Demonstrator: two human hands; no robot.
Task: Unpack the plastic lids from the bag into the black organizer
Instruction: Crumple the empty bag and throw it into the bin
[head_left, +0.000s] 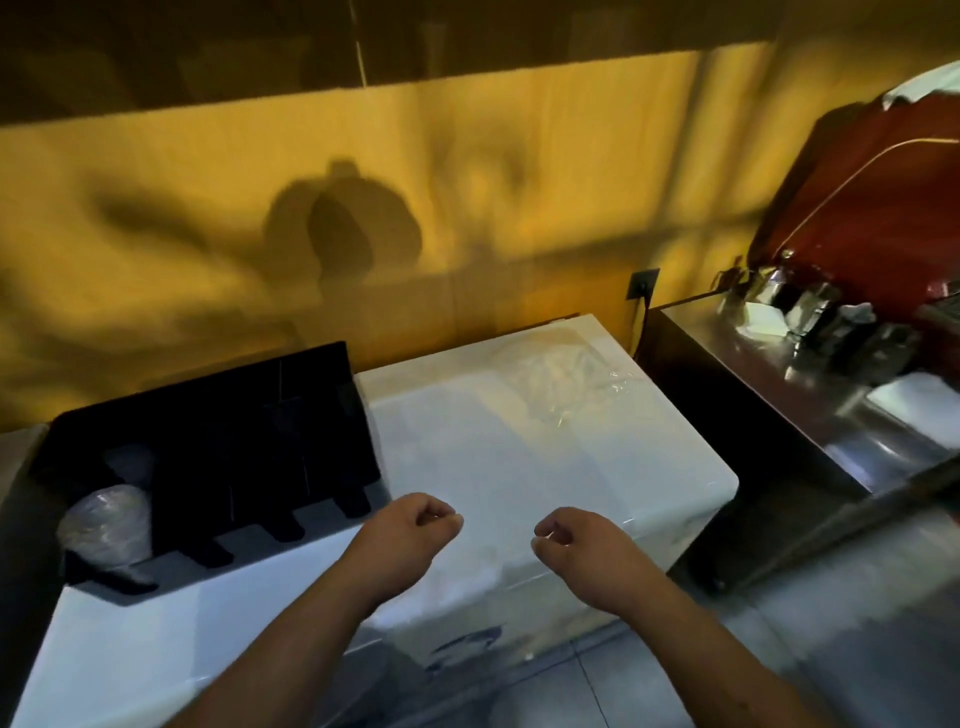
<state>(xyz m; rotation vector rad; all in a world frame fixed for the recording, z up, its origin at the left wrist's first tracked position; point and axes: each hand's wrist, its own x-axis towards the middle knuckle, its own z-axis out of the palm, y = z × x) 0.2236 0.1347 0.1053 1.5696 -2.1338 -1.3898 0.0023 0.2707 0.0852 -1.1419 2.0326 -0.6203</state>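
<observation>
The left hand (410, 525) and right hand (576, 545) hang above the near edge of the table (493, 467), each grip loosely curled and holding nothing. The organizer (218, 415) sits at the left side with lids (106, 525) in its left end. The bag (566, 379) lies near the far right edge, with open table between them.

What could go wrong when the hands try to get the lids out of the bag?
1. The clear bag lies crumpled at the back of the white top, near its right edge; a careless tug might send it over the side.
2. The light is dim and the bag is see-through, so the empty left hand and right hand might grab it badly.
3. The lid stack sits at the black organizer's front end; a bump might knock it out.
</observation>
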